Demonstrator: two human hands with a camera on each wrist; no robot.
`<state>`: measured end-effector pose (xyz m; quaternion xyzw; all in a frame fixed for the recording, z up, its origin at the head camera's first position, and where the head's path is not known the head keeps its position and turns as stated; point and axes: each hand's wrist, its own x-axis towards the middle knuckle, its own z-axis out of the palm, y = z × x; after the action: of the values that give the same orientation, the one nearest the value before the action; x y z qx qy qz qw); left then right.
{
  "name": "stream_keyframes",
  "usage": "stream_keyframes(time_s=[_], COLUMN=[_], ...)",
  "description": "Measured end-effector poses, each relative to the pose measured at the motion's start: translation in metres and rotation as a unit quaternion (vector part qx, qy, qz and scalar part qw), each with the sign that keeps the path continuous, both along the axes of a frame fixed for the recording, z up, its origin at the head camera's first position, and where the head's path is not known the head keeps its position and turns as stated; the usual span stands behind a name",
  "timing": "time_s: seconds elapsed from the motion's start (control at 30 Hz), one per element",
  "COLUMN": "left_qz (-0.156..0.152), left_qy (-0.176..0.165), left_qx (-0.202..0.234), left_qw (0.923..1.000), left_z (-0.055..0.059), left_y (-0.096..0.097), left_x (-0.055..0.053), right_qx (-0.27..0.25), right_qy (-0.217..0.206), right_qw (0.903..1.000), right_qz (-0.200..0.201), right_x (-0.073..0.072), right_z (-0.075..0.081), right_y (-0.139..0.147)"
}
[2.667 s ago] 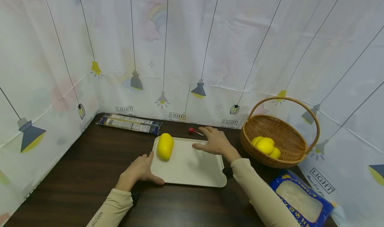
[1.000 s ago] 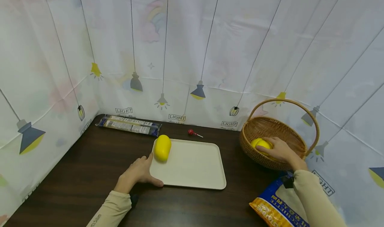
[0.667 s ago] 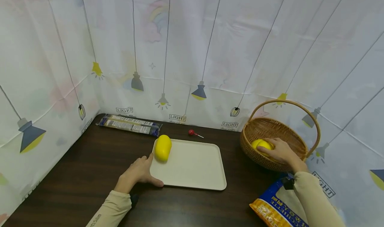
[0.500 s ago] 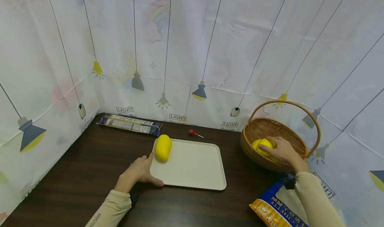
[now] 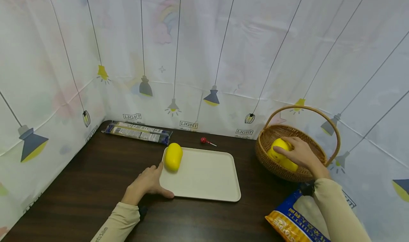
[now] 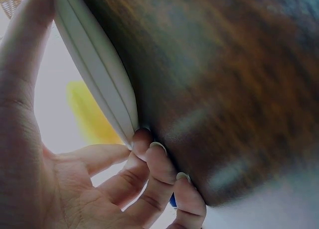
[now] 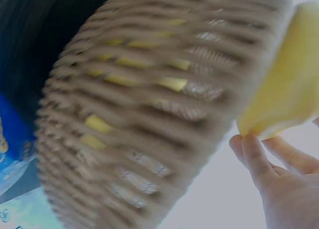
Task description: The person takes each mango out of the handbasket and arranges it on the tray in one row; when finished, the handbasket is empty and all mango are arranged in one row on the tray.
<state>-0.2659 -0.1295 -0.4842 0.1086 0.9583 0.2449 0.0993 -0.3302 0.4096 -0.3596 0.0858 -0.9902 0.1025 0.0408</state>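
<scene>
In the head view my left hand point(image 5: 147, 184) holds the near left corner of a cream rectangular tray point(image 5: 207, 174). The left wrist view shows thumb and fingertips against the tray's rim point(image 6: 97, 64). A smooth, long yellow mango-like fruit point(image 5: 173, 157) lies at the tray's left end. My right hand point(image 5: 300, 152) reaches over the wicker basket point(image 5: 268, 169) and pinches a lemon point(image 5: 280, 145) between thumb and fingers. Under it, more lemons point(image 5: 289, 164) rest in the basket. The right wrist view has the held lemon point(image 7: 289, 69) at the basket's rim, partly out of frame.
Behind the tray lies a red lollipop point(image 5: 207, 141). A long clear-and-blue food packet point(image 5: 137, 132) is at the back left. A blue and orange orecchiette bag point(image 5: 292, 217) lies at the front right, partly under my right forearm. Patterned curtains point(image 5: 204, 57) border the dark table.
My right hand has gone from above the tray to the basket, taken hold of a lemon and raised it slightly over the others. The left hand stays at the tray's corner.
</scene>
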Motion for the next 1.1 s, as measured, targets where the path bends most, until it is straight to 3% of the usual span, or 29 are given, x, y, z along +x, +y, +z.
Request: stream_keyframes(time_s=[0.27,0.5,0.87,1.1], left_qz=[-0.001,-0.002,-0.002,-0.002], left_qy=[-0.002,-0.001,-0.003,-0.002], left_qx=[-0.001,-0.005,-0.003,-0.005], left_qw=[1.0000,1.0000,1.0000,1.0000], left_z=[0.001,0.001,0.004,0.002], left_y=[0.000,0.001,0.002,0.001], left_x=[0.000,0.001,0.001,0.000], right_qx=[-0.034,-0.057,-0.086,-0.098], right_qy=[0.007,0.023,0.041,0.020], right_qw=[0.9992,0.9971,0.9916,0.9883], right_qz=[0.021,0.045,0.087,0.115], right_x=[-0.001,-0.004,-0.012,-0.022], right_z=[0.012,0.011,-0.007,-0.025], right_y=[-0.029,-0.059,-0.110,-0.150])
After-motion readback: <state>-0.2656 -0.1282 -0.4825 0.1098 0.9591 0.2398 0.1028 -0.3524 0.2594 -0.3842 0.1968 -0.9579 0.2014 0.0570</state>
